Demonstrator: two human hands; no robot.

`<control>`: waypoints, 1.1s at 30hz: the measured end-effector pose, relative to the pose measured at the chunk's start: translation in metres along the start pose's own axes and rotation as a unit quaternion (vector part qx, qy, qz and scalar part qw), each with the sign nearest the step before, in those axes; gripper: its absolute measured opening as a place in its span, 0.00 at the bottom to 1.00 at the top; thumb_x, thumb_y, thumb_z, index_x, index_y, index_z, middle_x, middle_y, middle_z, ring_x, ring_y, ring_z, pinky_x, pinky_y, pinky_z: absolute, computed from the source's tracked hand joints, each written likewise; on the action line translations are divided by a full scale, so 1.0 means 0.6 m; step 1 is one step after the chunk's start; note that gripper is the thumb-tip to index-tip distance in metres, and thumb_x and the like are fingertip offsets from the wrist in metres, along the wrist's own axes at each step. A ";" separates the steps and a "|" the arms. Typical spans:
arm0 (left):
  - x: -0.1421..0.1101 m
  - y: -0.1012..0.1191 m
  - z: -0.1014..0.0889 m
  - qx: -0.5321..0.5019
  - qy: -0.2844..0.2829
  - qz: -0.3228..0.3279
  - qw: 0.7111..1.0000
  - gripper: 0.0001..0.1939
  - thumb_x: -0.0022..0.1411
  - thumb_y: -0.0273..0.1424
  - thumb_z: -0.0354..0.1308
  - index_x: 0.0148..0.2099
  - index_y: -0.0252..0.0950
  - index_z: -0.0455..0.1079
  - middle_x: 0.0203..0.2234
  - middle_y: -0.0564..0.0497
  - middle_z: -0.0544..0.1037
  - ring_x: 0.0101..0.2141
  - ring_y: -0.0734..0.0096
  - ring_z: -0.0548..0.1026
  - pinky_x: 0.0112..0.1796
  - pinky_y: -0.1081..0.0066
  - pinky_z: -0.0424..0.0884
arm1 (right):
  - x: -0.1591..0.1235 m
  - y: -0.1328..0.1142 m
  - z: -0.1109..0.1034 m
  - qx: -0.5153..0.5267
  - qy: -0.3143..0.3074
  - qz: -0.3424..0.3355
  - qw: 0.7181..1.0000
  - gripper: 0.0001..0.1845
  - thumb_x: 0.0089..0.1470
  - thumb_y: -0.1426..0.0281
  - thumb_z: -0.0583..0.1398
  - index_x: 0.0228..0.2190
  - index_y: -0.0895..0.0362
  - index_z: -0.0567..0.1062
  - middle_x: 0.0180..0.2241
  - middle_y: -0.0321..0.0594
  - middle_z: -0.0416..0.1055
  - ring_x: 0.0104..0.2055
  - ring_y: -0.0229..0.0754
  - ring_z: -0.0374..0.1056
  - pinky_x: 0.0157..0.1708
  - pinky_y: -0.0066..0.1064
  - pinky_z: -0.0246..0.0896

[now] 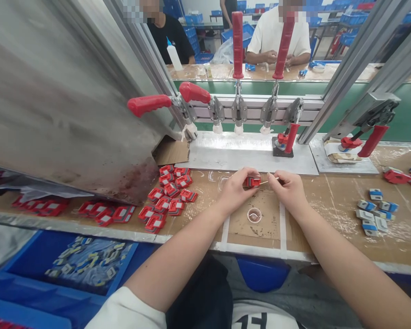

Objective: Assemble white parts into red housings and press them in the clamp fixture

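Note:
My left hand (239, 189) grips a small red and grey plastic part (253, 182) between thumb and fingers. Pinched in my right hand (287, 188) is a thin pale stick (264, 183), its tip against or very close to the red part; contact cannot be made out. Just below both hands stands a small round clear cup (254, 215) with a little liquid in it, on a taped cardboard sheet (270, 230). Left of my forearm lies a group of similar red and grey parts (170, 189).
Behind my hands, toggle clamps with red handles (238, 45) rise over a metal plate (222, 157); one presses on a black block (282, 151). White-blue parts (376, 214) lie right. A blue bin (126, 262) sits lower left. Across the bench, a person in white (260, 39) works.

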State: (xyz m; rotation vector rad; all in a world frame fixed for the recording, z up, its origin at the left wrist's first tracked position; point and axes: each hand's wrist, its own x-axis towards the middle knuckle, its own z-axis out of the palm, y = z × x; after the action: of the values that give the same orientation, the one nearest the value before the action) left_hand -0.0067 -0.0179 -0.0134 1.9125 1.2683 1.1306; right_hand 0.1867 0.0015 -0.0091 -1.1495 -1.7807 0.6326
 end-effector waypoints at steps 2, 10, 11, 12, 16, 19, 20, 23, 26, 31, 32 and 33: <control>0.000 0.003 -0.001 0.002 -0.003 -0.001 1.000 0.19 0.56 0.20 0.65 0.48 0.41 0.70 0.43 0.53 0.79 0.45 0.66 0.78 0.48 0.67 0.74 | 0.000 -0.001 -0.001 -0.024 0.006 -0.023 0.999 0.23 0.61 0.61 0.58 0.18 0.54 0.60 0.17 0.31 0.53 0.22 0.36 0.50 0.25 0.32 0.45; 0.000 0.004 0.000 -0.006 -0.020 -0.014 1.000 0.20 0.56 0.22 0.68 0.49 0.41 0.69 0.44 0.52 0.80 0.46 0.65 0.79 0.49 0.65 0.75 | 0.000 -0.009 -0.002 -0.060 0.023 -0.044 0.997 0.25 0.64 0.58 0.56 0.19 0.54 0.60 0.18 0.33 0.56 0.22 0.37 0.51 0.26 0.33 0.46; -0.001 0.004 0.000 -0.014 -0.021 -0.016 1.000 0.21 0.56 0.23 0.68 0.49 0.41 0.69 0.44 0.52 0.80 0.46 0.65 0.79 0.49 0.66 0.75 | -0.001 -0.011 -0.002 -0.052 0.020 -0.044 0.997 0.25 0.65 0.57 0.56 0.19 0.54 0.61 0.18 0.33 0.57 0.23 0.37 0.52 0.26 0.33 0.47; -0.001 0.002 0.001 -0.021 -0.021 -0.018 0.999 0.21 0.56 0.23 0.68 0.50 0.41 0.68 0.44 0.51 0.79 0.45 0.66 0.79 0.48 0.66 0.76 | -0.001 -0.012 -0.001 -0.041 0.016 -0.043 0.998 0.25 0.65 0.56 0.56 0.19 0.54 0.61 0.18 0.33 0.57 0.23 0.37 0.53 0.26 0.33 0.47; -0.002 -0.001 0.003 -0.038 -0.026 -0.017 0.999 0.21 0.56 0.23 0.68 0.50 0.41 0.68 0.43 0.51 0.79 0.44 0.67 0.79 0.47 0.67 0.76 | -0.003 -0.016 0.003 0.005 -0.008 -0.040 0.999 0.26 0.65 0.55 0.56 0.19 0.54 0.63 0.19 0.33 0.58 0.23 0.37 0.54 0.26 0.33 0.48; -0.002 -0.001 0.003 -0.038 -0.025 -0.014 0.999 0.22 0.56 0.23 0.69 0.50 0.41 0.68 0.43 0.51 0.79 0.45 0.67 0.79 0.48 0.67 0.76 | -0.002 -0.015 0.005 0.012 -0.009 -0.037 0.999 0.25 0.65 0.57 0.57 0.19 0.54 0.64 0.19 0.33 0.58 0.23 0.37 0.54 0.26 0.32 0.48; -0.002 -0.001 0.003 -0.038 -0.025 -0.015 0.999 0.22 0.55 0.23 0.69 0.50 0.41 0.68 0.43 0.51 0.79 0.45 0.67 0.79 0.48 0.67 0.76 | -0.002 -0.015 0.006 0.012 -0.010 -0.034 0.999 0.25 0.65 0.57 0.57 0.19 0.54 0.64 0.19 0.33 0.58 0.23 0.37 0.54 0.27 0.32 0.48; -0.003 0.001 0.002 -0.038 -0.026 -0.018 0.999 0.22 0.55 0.23 0.69 0.50 0.41 0.68 0.43 0.51 0.80 0.45 0.66 0.79 0.48 0.67 0.76 | -0.001 -0.014 0.008 0.012 -0.010 -0.030 0.999 0.24 0.65 0.56 0.57 0.20 0.54 0.64 0.19 0.33 0.58 0.23 0.37 0.54 0.26 0.32 0.48; -0.002 0.001 0.002 -0.039 -0.026 -0.029 0.998 0.21 0.55 0.24 0.69 0.50 0.40 0.69 0.42 0.51 0.80 0.45 0.66 0.79 0.47 0.67 0.77 | 0.001 -0.016 0.008 0.014 -0.015 -0.036 0.999 0.26 0.65 0.56 0.57 0.19 0.54 0.62 0.18 0.32 0.57 0.22 0.37 0.53 0.26 0.32 0.47; 0.003 -0.011 0.001 -0.085 -0.020 -0.061 0.994 0.20 0.56 0.27 0.70 0.50 0.39 0.69 0.43 0.50 0.80 0.40 0.68 0.80 0.44 0.68 0.77 | -0.004 -0.025 -0.014 0.035 -0.018 -0.062 0.997 0.27 0.67 0.56 0.56 0.19 0.54 0.60 0.18 0.32 0.56 0.22 0.36 0.52 0.25 0.31 0.47; 0.004 -0.014 -0.001 -0.096 -0.018 -0.065 0.993 0.21 0.56 0.28 0.70 0.50 0.39 0.68 0.43 0.50 0.79 0.39 0.68 0.80 0.43 0.68 0.77 | -0.007 -0.028 -0.019 0.035 -0.051 -0.084 0.995 0.27 0.68 0.57 0.55 0.19 0.54 0.60 0.18 0.32 0.55 0.22 0.35 0.52 0.25 0.30 0.47; 0.005 -0.017 -0.002 -0.102 -0.013 -0.068 0.992 0.22 0.55 0.30 0.70 0.50 0.38 0.68 0.42 0.49 0.79 0.38 0.68 0.80 0.42 0.68 0.77 | -0.012 -0.032 -0.023 0.025 -0.101 -0.112 0.988 0.28 0.69 0.57 0.54 0.18 0.54 0.60 0.18 0.31 0.56 0.21 0.35 0.52 0.25 0.30 0.47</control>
State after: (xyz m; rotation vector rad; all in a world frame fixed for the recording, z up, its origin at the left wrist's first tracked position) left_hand -0.0118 -0.0109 -0.0200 1.6610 1.1988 1.1156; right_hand 0.1916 -0.0144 0.0095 -0.8604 -2.0188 0.6718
